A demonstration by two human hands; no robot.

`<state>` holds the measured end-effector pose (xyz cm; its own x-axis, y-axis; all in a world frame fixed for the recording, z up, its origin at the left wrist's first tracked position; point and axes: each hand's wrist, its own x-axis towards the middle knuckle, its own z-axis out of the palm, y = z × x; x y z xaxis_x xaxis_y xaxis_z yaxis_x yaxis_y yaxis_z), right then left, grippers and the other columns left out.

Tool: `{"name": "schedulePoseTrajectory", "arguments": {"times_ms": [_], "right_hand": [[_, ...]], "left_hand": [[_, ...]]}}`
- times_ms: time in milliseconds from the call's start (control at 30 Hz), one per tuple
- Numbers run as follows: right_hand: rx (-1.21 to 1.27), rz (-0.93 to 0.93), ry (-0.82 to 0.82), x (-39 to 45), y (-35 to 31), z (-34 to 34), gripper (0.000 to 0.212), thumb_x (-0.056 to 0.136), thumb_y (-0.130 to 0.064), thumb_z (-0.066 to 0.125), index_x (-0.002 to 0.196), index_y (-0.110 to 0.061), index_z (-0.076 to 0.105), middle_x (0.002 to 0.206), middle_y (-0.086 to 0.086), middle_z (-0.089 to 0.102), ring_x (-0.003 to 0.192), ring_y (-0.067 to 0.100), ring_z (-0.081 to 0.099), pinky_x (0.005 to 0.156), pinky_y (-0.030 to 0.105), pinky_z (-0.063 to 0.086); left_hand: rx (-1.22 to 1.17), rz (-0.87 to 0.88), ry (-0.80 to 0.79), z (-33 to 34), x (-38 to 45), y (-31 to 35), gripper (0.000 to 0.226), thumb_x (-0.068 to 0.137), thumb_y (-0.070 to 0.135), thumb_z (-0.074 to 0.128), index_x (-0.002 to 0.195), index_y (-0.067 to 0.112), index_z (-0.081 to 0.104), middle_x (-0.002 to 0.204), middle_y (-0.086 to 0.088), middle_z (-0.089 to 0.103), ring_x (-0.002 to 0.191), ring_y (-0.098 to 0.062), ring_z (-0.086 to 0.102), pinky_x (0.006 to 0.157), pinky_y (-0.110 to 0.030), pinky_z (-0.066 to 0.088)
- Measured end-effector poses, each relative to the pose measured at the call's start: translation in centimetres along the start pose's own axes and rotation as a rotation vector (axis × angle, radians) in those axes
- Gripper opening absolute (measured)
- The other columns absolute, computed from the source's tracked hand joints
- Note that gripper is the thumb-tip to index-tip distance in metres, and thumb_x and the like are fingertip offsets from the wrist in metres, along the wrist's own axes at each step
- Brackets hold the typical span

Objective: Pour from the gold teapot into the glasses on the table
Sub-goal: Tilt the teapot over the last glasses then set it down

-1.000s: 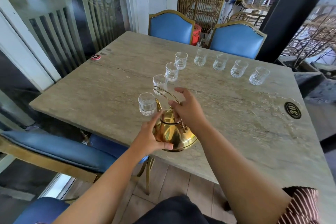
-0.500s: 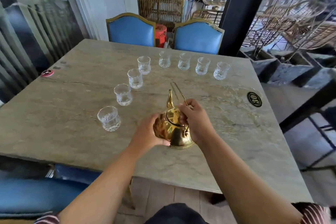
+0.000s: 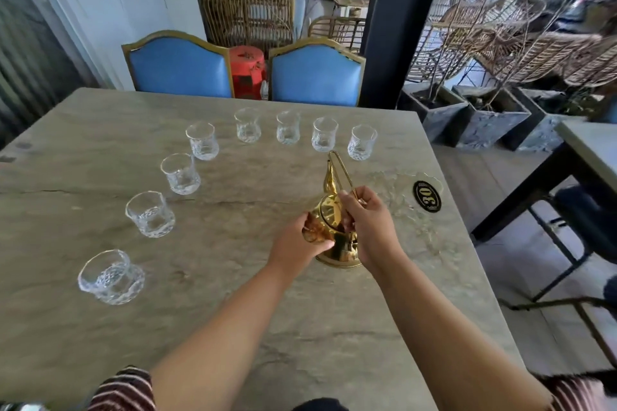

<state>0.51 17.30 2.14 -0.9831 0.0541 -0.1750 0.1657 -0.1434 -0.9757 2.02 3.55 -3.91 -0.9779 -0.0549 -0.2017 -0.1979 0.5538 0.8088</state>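
Note:
The gold teapot stands on the stone table, right of centre, its spout pointing away from me. My left hand cups the pot's left side. My right hand grips the thin wire handle, which leans toward the far side. Several clear cut glasses curve across the table: the nearest glass at the left, others rising past a middle glass to a row at the back that ends with the rightmost glass. Whether they hold liquid is not visible.
A black round tag marked 30 lies right of the teapot. Two blue chairs stand at the far edge. A dark pillar, grey planters and another table are to the right.
The teapot went from near the front-left glass, off the table edge, to a spot right of centre on the table. Both hands stayed on it. My view swung right.

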Motion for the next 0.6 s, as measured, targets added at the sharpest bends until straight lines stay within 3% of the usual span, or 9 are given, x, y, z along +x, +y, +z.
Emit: {"name": "schedulePoseTrajectory", "arguments": {"times_ms": [233, 367, 500, 600], "right_hand": [[0.012, 0.009, -0.021, 2.3, 1.5, -1.4, 0.024, 0.093, -0.017, 0.064, 0.072, -0.017, 0.051, 0.056, 0.0, 0.045, 0.049, 0.011, 0.039, 0.051, 0.025, 0.037], [0.004, 0.008, -0.021, 2.8, 2.1, -1.7, 0.023, 0.092, -0.018, 0.064, 0.074, -0.017, 0.051, 0.056, 0.0, 0.046, 0.05, 0.012, 0.04, 0.051, 0.026, 0.037], [-0.014, 0.017, -0.014, 3.0, 2.0, -1.8, 0.02, 0.093, -0.019, 0.063, 0.078, -0.015, 0.052, 0.055, -0.001, 0.047, 0.049, 0.011, 0.04, 0.052, 0.026, 0.037], [-0.023, 0.032, -0.019, 2.9, 1.8, -1.9, 0.018, 0.094, -0.022, 0.063, 0.08, -0.015, 0.053, 0.054, -0.002, 0.049, 0.048, 0.011, 0.042, 0.053, 0.026, 0.038]], "left_hand": [[-0.064, -0.017, 0.023, 1.7, 1.9, 0.1, 0.039, 0.071, 0.028, 0.084, 0.104, 0.021, 0.066, 0.094, 0.008, 0.071, 0.085, -0.002, 0.063, 0.067, -0.009, 0.04], [-0.063, -0.013, 0.052, 2.2, 2.3, -0.1, 0.043, 0.069, 0.028, 0.085, 0.106, 0.022, 0.065, 0.096, 0.008, 0.069, 0.089, -0.008, 0.063, 0.07, -0.016, 0.041], [-0.03, 0.01, 0.048, 2.4, 2.3, 0.0, 0.042, 0.07, 0.028, 0.084, 0.107, 0.024, 0.063, 0.097, 0.009, 0.067, 0.087, -0.003, 0.06, 0.069, -0.012, 0.038], [0.015, 0.02, 0.049, 2.5, 2.1, 0.3, 0.041, 0.071, 0.03, 0.082, 0.107, 0.023, 0.062, 0.1, 0.006, 0.065, 0.093, -0.011, 0.06, 0.079, -0.02, 0.045]]}}
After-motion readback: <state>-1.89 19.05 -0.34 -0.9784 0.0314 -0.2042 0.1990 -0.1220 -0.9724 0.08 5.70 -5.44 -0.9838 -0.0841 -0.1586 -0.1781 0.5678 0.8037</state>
